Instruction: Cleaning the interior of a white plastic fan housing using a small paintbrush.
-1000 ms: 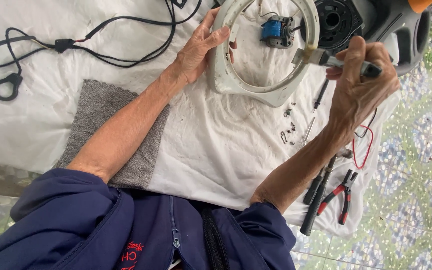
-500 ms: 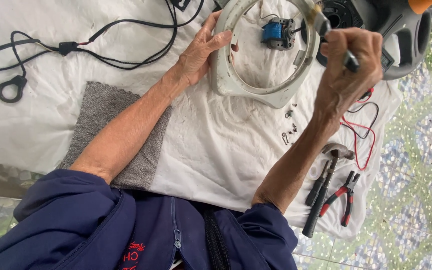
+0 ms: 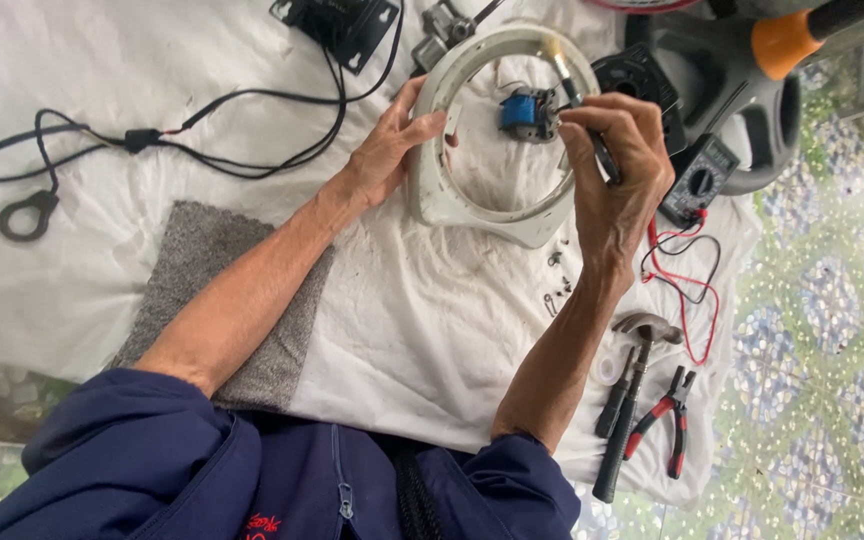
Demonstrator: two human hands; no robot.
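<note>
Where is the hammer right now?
In the head view the hammer lies untouched on the white cloth at the lower right, just beyond the right forearm, with the red-handled pliers beside it.

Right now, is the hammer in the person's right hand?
No: the hammer lies on the white cloth beside the pliers, while the right hand grips a thin dark tool at the white ring housing.

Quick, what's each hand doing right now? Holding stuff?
Left hand: gripping the rim of the white ring, fingers curled over it.
Right hand: closed around a dark-handled tool, its tip inside the ring.
</note>
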